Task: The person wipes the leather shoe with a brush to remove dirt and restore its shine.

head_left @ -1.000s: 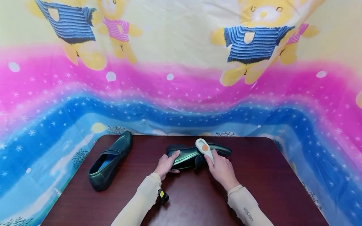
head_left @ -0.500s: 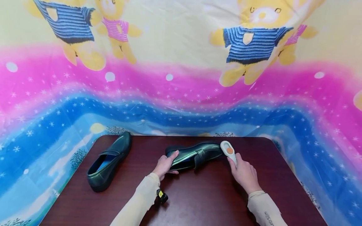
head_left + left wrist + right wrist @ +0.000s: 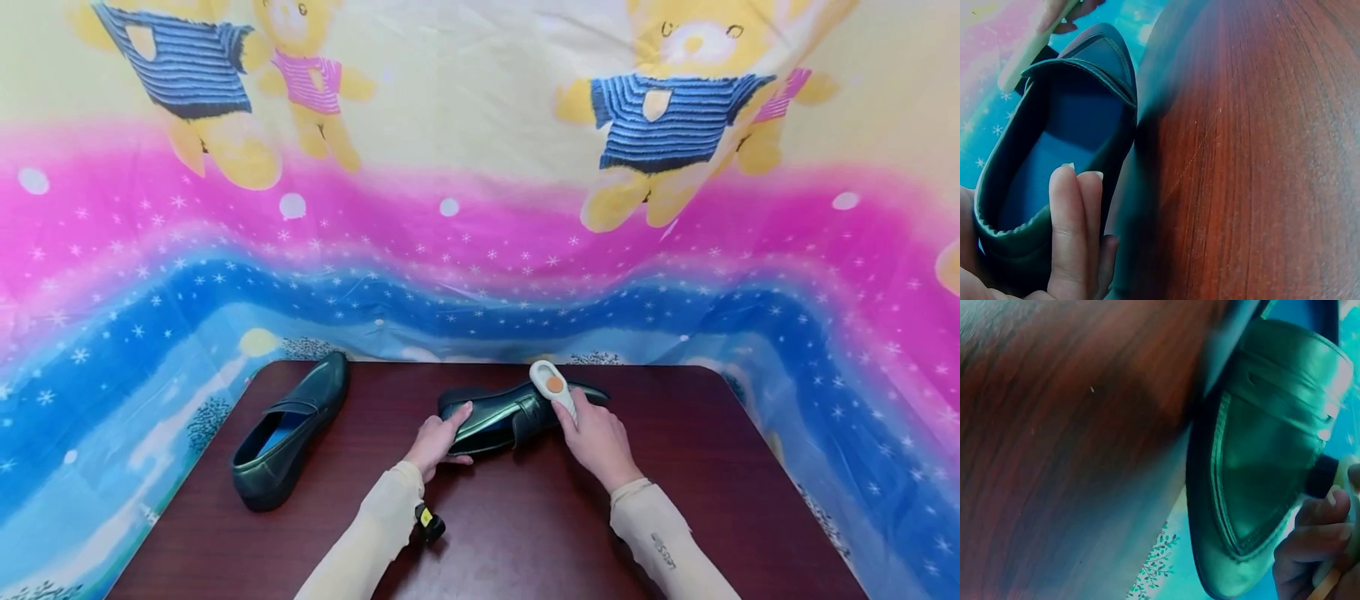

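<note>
A dark green leather loafer (image 3: 491,412) lies tipped on its side, its opening towards me and its toe pointing right. My left hand (image 3: 438,442) grips it by the heel; in the left wrist view the fingers (image 3: 1069,231) press along the near side of the opening. A white shoe brush (image 3: 553,387) with an orange spot is held by its handle in my right hand (image 3: 600,442), over the front of the upper. The right wrist view shows its dark bristles (image 3: 1321,478) against the far side of the loafer's upper, between strap and toe.
A matching loafer (image 3: 296,425) with a blue insole stands upright on the left of the brown wooden table (image 3: 712,450). Behind the table hangs a patterned cloth (image 3: 480,250). A small black and yellow device (image 3: 430,521) hangs at my left wrist.
My right hand swept the brush right to the loafer's toe, then brought it back left to the front of the upper. My left hand and the loafer stay nearly still.
</note>
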`<state>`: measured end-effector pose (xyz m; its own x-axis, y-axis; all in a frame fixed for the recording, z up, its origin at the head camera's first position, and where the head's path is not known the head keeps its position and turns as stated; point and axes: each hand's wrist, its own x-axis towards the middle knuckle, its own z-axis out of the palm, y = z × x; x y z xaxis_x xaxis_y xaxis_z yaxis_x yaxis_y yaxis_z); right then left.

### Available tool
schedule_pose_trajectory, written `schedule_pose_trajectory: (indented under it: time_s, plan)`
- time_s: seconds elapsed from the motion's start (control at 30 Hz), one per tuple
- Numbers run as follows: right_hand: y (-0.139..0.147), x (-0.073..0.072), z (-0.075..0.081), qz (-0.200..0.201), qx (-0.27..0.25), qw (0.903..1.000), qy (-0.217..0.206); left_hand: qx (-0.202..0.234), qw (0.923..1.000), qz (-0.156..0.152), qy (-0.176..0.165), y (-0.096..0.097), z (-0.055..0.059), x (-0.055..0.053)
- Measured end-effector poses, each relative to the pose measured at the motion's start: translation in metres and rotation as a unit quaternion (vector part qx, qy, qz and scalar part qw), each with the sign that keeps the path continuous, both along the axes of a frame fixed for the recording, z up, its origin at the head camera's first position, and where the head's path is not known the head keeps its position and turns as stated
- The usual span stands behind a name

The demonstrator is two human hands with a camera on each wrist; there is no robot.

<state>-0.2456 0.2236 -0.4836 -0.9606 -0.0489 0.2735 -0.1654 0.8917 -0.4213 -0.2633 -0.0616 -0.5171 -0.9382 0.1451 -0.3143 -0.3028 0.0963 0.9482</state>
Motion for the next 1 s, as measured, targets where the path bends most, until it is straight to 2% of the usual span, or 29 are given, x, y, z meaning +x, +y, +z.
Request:
schedule_pose_trajectory:
  time_s: [0.13,0.27,0.43,0.5,0.6,0.73,0.83,0.9,0.93,1.0]
  plan:
    - [0.009,-0.001,-0.003,-0.010,0.009,0.9999,0.003,0.005,1.0000,-0.005,-0.006,0.000,-0.002,-0.001]
    - [0.036,0.003,-0.009,-0.040,0.015,0.9988,0.021,0.011,0.9999,-0.007,-0.002,0.000,-0.002,-0.003]
    - [0.062,0.012,-0.014,-0.057,-0.001,0.9984,0.001,0.007,0.9999,-0.014,-0.002,0.000,0.002,-0.004]
    - [0.063,0.011,-0.013,-0.051,-0.018,0.9985,-0.008,0.004,0.9999,-0.011,0.002,-0.001,0.004,-0.005]
    - [0.059,0.012,-0.012,-0.048,-0.034,0.9982,-0.010,0.009,1.0000,-0.005,-0.001,0.000,0.001,0.000]
    - [0.043,0.009,-0.012,-0.030,-0.043,0.9986,0.000,0.003,0.9999,-0.006,-0.007,-0.002,0.000,0.000]
    - [0.030,0.006,-0.010,-0.008,-0.030,0.9995,0.004,-0.044,0.9990,0.006,0.006,-0.002,0.000,0.001]
    - [0.023,0.003,-0.008,0.000,-0.025,0.9996,0.008,-0.105,0.9932,0.026,0.043,-0.001,0.000,0.001]
    - [0.020,0.001,-0.006,0.001,-0.023,0.9997,0.012,-0.139,0.9875,0.033,0.067,0.000,0.001,0.001]
    - [0.015,-0.002,-0.004,-0.001,-0.022,0.9996,0.019,-0.217,0.9666,0.032,0.133,0.002,0.002,0.002]
